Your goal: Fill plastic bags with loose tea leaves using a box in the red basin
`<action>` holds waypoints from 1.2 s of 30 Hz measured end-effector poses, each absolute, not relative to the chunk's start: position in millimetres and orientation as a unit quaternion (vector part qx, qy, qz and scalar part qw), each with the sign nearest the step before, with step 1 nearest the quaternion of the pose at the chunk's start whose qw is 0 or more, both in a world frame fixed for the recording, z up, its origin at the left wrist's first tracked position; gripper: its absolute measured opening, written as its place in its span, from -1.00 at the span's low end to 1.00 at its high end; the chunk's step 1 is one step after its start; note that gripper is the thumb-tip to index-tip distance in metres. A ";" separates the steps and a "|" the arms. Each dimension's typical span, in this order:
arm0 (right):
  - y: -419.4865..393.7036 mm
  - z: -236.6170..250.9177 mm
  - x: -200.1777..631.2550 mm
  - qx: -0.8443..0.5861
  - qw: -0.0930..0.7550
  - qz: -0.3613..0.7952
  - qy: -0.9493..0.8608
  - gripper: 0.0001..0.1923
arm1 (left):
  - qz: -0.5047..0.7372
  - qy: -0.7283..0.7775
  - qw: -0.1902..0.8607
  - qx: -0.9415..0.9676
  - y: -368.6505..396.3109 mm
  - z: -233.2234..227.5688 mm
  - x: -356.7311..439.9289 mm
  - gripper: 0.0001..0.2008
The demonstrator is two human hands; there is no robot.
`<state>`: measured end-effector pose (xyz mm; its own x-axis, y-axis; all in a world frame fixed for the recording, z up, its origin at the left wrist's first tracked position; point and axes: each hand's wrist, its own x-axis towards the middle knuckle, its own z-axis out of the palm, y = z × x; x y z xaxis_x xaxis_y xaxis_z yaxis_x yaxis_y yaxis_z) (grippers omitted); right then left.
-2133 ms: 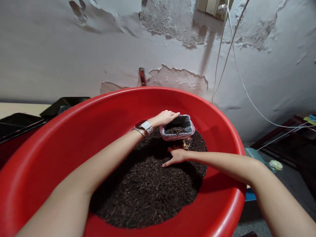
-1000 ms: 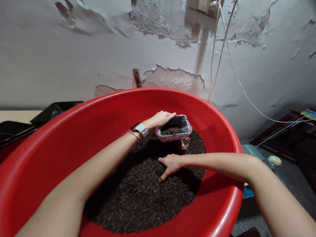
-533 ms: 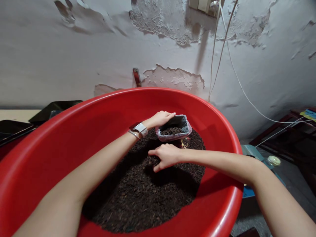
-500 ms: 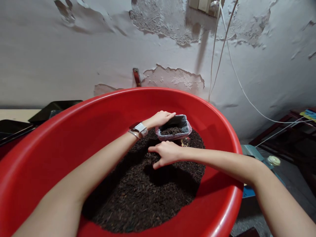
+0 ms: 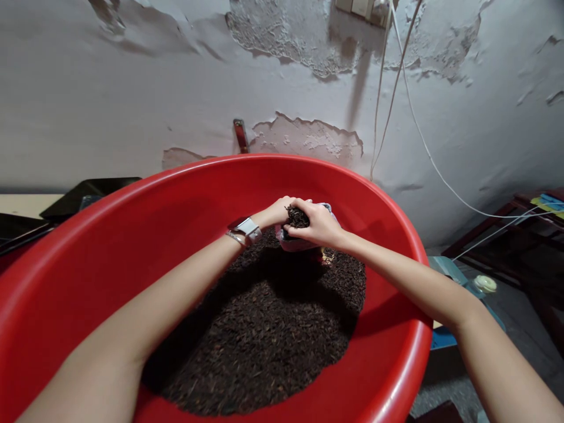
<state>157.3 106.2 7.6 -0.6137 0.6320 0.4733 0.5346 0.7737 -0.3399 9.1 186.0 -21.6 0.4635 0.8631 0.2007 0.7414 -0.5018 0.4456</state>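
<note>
Inside the red basin [image 5: 388, 376], at its far side, the small plastic bag [image 5: 294, 242] stands on the loose dark tea [image 5: 264, 341]. The left hand [image 5: 275, 212] grips the bag's near rim. The right hand [image 5: 318, 224], cupped around a clump of tea, sits directly over the bag's mouth, hiding the bag's opening and contents.

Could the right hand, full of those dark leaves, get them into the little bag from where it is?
Probably yes: the right hand hangs right over the small plastic bag, which the left hand holds, with nothing between.
</note>
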 end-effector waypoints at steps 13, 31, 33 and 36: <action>120.6 -2.2 160.3 -0.387 0.276 0.039 -0.879 -0.78 | 0.114 0.517 0.069 0.846 188.1 -18.2 11.0 -0.83; 61.2 -17.5 139.7 -0.141 -0.049 -0.084 -0.985 -0.71 | 0.151 0.516 0.115 0.835 167.2 -5.3 18.1 -0.46; 57.5 -30.3 141.4 -0.202 -0.123 -0.068 -0.969 -0.50 | 0.151 0.516 0.117 0.835 168.3 -6.4 17.3 -0.46; 67.0 -52.1 149.6 -0.347 -0.215 -0.021 -0.913 -0.24 | 0.146 0.520 0.117 0.833 169.7 -7.7 16.4 -0.46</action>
<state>149.6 67.0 -52.1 -0.6667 0.6422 -0.3783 0.6242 0.7584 0.1874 16.4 169.7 -7.7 0.4167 0.9008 0.1218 0.8323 -0.4320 0.3475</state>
